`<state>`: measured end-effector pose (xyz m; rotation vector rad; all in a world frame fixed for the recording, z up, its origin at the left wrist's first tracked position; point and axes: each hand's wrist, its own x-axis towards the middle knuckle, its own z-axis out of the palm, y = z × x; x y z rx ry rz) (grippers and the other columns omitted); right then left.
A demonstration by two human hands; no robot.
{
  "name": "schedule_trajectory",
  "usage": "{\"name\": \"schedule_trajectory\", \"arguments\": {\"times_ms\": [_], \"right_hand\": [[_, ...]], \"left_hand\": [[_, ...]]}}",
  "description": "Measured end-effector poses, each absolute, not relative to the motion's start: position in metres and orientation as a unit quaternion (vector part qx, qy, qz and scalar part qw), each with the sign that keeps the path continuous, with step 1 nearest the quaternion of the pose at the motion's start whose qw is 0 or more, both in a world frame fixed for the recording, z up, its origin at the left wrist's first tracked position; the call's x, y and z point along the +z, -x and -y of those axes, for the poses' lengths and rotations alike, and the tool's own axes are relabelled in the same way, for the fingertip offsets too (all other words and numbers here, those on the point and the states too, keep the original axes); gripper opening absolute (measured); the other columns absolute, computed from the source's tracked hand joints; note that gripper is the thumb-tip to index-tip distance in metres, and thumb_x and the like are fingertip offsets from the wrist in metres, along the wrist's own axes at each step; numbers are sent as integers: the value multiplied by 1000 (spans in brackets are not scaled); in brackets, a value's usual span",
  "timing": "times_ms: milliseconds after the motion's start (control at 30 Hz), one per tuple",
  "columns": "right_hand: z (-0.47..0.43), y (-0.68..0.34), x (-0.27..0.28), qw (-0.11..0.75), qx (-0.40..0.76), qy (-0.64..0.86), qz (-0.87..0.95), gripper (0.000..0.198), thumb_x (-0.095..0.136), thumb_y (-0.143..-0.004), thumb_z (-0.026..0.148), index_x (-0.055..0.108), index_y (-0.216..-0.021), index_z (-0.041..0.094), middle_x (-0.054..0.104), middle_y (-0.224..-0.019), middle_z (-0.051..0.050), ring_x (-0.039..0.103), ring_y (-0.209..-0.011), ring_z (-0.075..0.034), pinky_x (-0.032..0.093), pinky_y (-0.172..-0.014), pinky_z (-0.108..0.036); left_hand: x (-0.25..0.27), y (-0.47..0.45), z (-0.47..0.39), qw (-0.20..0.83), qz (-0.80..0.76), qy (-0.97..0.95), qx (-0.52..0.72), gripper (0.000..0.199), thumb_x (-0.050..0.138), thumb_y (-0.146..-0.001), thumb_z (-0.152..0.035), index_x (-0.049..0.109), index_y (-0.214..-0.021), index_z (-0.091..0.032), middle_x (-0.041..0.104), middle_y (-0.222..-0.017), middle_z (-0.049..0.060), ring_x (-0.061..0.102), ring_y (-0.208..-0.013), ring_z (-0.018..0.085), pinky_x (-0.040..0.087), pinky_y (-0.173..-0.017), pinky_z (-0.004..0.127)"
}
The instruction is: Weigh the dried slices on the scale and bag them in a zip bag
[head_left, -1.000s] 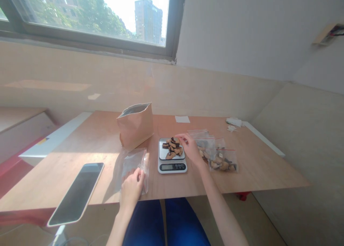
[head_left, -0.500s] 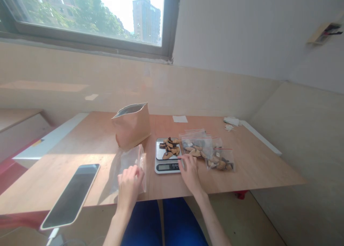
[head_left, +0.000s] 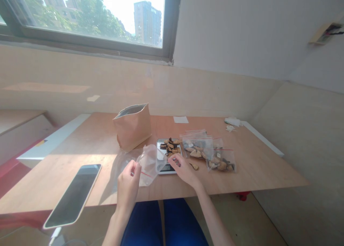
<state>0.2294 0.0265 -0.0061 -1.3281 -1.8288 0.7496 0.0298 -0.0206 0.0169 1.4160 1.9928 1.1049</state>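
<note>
One phone (head_left: 73, 195) lies slantwise at the left, jutting past the near edge of the table (head_left: 255, 167). Next along, the left hand (head_left: 127, 181) pinches film between thumb and fingers, with an upright brown pouch (head_left: 134, 127) standing behind it. From there the clear bag (head_left: 149, 161) stretches rightward, crumpled, onto the left side of the scale (head_left: 168, 169); its longer run goes crosswise, hand to hand, the red stripe slanting down rightward. I can't make out where its mouth faces. I'd expect it featherlight, limp and slick, best held by its edges. Dried slices (head_left: 172, 144) sit heaped on the scale, probably light and brittle. The right hand (head_left: 186, 171), thumb and fingertips drawn together, seems to pinch the bag's right-hand edge. Beyond lie filled bags (head_left: 221, 163).
</note>
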Motion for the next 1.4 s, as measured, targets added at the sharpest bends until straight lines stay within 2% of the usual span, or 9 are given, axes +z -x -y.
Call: {"name": "schedule_trajectory", "arguments": {"times_ms": [133, 267, 367, 600, 900, 1067, 1200, 1300, 1400], "right_hand": [[-47, -223, -18, 424, 104, 580, 687, 28, 49, -84, 37, 52, -105, 17, 55, -110, -13, 49, -107, -23, 39, -93, -40], [-66, -203, -36, 351, 37, 648, 676, 57, 59, -75, 41, 44, -120, 10, 46, -124, -23, 42, -117, -33, 38, -93, -49], [-70, -192, -45, 311, 18, 671, 673, 62, 59, -75, 42, 41, -123, 7, 46, -125, -26, 41, -119, -35, 36, -93, -49], [-66, -199, -48, 287, -16, 675, 679, 36, 49, -84, 31, 50, -113, 9, 56, -107, -18, 50, -101, -30, 41, -85, -43], [-72, -214, -41, 253, -31, 638, 727, 17, 47, -83, 21, 53, -96, 11, 55, -92, -13, 52, -87, -25, 44, -78, -37], [-79, -220, -47, 310, 7, 622, 719, 15, 41, -83, 16, 50, -95, 13, 55, -90, -11, 54, -87, -23, 45, -78, -35], [-81, -220, -36, 400, 95, 619, 669, 11, 43, -81, 20, 47, -90, 17, 54, -87, -8, 55, -85, -21, 45, -76, -34], [-79, -210, -10, 470, 218, 602, 608, 14, 45, -81, 29, 48, -89, 18, 54, -79, -3, 54, -76, -17, 43, -69, -29], [-76, -194, 21, 497, 425, 527, 543, 21, 47, -80, 39, 50, -86, 19, 49, -68, 3, 46, -55, -10, 36, -51, -22]], "left_hand": [[29, -35, 7, 246, -744, -499, 371, 32, 35, -81, -40, 25, -57, -22, 28, -49, -5, 33, -50, 12, 25, -49, 22], [34, -40, -6, 242, -752, -496, 361, 30, 37, -79, -37, 27, -55, -22, 30, -48, -4, 33, -50, 12, 23, -47, 22], [37, -43, -12, 242, -746, -501, 365, 30, 36, -79, -37, 29, -55, -21, 33, -50, -4, 35, -50, 12, 25, -49, 22], [37, -46, -16, 244, -751, -504, 350, 31, 34, -81, -39, 29, -57, -21, 35, -51, -4, 36, -53, 13, 26, -51, 23], [31, -48, -17, 244, -728, -522, 370, 31, 33, -82, -39, 30, -56, -21, 38, -52, -3, 39, -54, 13, 28, -53, 23], [20, -47, -23, 186, -715, -546, 395, 28, 35, -81, -34, 35, -55, -21, 49, -69, 2, 49, -69, 16, 37, -65, 27], [9, -48, -28, 207, -682, -549, 436, 30, 33, -82, -37, 45, -61, -20, 53, -85, 7, 53, -83, 20, 42, -77, 33], [5, -50, -32, 189, -671, -559, 449, 25, 35, -81, -33, 46, -62, -20, 54, -89, 8, 52, -87, 20, 42, -80, 34], [4, -55, -33, 180, -670, -571, 440, 21, 37, -79, -29, 48, -64, -20, 56, -89, 8, 53, -88, 21, 43, -81, 35]]}}
